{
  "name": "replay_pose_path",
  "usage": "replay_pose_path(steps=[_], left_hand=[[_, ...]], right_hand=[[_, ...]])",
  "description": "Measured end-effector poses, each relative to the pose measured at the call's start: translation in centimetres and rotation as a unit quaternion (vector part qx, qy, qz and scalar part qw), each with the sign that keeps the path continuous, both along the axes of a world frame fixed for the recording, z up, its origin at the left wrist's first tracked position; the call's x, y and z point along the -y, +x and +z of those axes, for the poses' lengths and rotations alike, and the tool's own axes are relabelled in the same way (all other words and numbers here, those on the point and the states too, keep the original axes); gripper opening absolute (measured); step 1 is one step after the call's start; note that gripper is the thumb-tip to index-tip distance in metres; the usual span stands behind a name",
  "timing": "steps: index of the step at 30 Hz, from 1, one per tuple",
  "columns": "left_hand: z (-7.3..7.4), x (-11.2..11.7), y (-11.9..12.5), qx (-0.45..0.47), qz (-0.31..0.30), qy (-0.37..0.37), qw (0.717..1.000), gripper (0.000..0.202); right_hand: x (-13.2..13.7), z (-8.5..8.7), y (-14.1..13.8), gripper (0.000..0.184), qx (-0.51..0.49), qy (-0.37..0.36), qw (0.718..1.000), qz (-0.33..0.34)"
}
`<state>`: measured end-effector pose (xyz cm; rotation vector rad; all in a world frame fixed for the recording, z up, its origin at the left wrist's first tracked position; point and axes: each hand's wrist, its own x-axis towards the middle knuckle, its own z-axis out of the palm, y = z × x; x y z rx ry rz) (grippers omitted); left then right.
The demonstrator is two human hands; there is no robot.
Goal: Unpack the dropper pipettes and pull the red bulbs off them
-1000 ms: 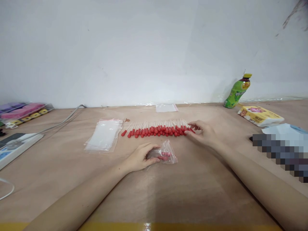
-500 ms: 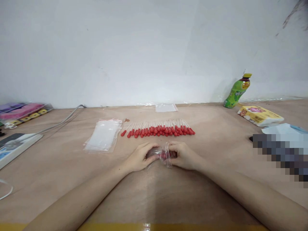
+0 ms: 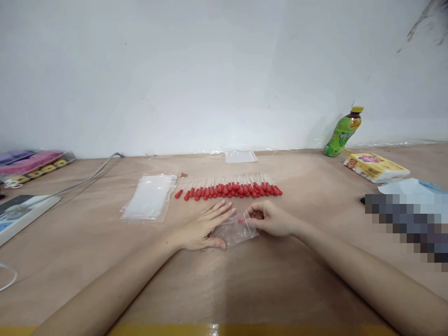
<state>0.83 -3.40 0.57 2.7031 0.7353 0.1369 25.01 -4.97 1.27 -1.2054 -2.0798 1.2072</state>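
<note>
My left hand [image 3: 206, 228] lies flat with fingers spread, pressing on the left side of a clear plastic zip bag [image 3: 235, 233]. At the bag's right end, my right hand [image 3: 268, 218] pinches its edge between thumb and fingers. A small red piece [image 3: 241, 220] shows at the right fingertips; whether it is inside the bag or in the grip, I cannot tell. Just beyond both hands lies a row of droppers [image 3: 229, 189] with red bulbs facing me and thin clear tubes pointing to the wall.
Left of the row lies a stack of zip bags [image 3: 150, 196]; another bag [image 3: 240, 157] is by the wall. A power strip [image 3: 31, 212] with a grey cable and packaged colourful items [image 3: 35, 163] are at left. A green bottle [image 3: 343, 133] and a yellow tissue pack [image 3: 376, 167] stand right.
My left hand has gone from curled around the bag to flat and spread on it. The bunched bag now lies flatter, and my right hand has shifted slightly right and up, still pinching.
</note>
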Motion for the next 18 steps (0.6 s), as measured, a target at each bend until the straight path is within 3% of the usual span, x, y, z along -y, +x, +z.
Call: replay_pose_path(steps=[3, 8, 12, 18], left_hand=[[0.2, 0.0, 0.0, -0.049, -0.019, 0.002, 0.999, 0.082], [0.3, 0.1, 0.2, -0.089, -0.019, 0.019, 0.996, 0.080], [0.3, 0.3, 0.1, -0.091, -0.009, 0.033, 0.995, 0.080], [0.4, 0.6, 0.1, -0.101, 0.001, 0.040, 0.994, 0.078]], right_hand=[[-0.3, 0.3, 0.5, 0.027, -0.052, -0.166, 0.984, -0.031], [-0.3, 0.7, 0.8, 0.023, -0.077, -0.299, 0.949, -0.067], [-0.3, 0.8, 0.9, 0.021, -0.084, -0.323, 0.938, -0.095], [-1.1, 0.5, 1.8, 0.021, -0.135, -0.284, 0.945, -0.090]])
